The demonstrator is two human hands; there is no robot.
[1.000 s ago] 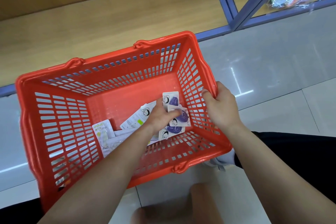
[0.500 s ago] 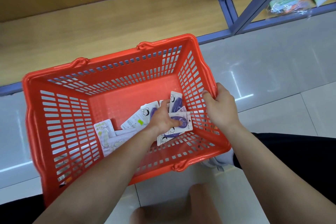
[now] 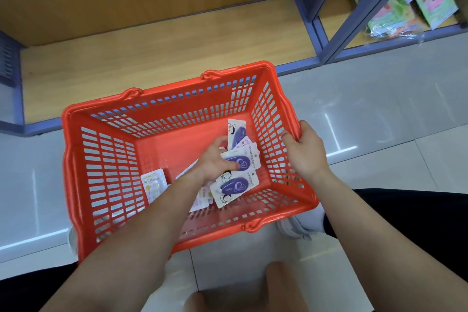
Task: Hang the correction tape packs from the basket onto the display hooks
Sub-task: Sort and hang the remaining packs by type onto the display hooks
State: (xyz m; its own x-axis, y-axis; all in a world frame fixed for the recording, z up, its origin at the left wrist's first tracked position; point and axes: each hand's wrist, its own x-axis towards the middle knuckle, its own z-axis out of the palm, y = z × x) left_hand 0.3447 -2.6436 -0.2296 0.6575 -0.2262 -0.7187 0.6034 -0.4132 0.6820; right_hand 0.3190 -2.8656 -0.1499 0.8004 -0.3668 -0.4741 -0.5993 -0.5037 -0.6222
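Head view. The left hand (image 3: 215,159) is reaching into the red basket (image 3: 106,172) and gripping a fan of purple correction tape packs (image 3: 240,162). Its thumb is pressing on the purple blister of the middle pack, and the other fingers are curling behind the cards. One pack is sticking up past the fingertips toward the basket's far wall. A lower pack (image 3: 234,187) is lying just beside the wrist; whether the fingers are holding it too cannot be told. A yellow pack (image 3: 153,183) is lying on the basket floor, left of the forearm. The right hand (image 3: 304,152) is clasping the rim of the basket's right wall, fingers folded over the edge. Compared with half a second ago, the purple packs are spreading wider, the right hand is keeping its hold, and the view is taking in more of the wooden shelf (image 3: 164,58) behind the basket.
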